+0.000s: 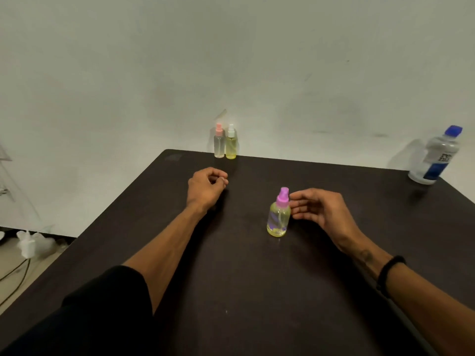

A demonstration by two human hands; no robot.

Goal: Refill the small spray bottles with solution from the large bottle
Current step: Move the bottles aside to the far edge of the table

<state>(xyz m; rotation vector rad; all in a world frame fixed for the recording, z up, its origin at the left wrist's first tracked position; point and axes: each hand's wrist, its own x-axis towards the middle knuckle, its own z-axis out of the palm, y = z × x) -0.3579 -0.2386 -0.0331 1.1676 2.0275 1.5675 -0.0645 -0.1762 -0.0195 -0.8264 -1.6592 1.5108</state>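
Dark surface [231,278] against a pale wall carries a purple-capped spray bottle [279,214] of yellow liquid, upright. Just beside it the right hand [318,210] has a wide, empty grip; the left hand [205,186] is loosely curled, holding nothing visible. Two small bottles [225,143] stand at the far edge, the large bottle [435,158] far right.

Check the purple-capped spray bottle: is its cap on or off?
On. The purple-capped spray bottle stands upright with its pump top seated, yellow liquid inside; the right hand is open beside it.
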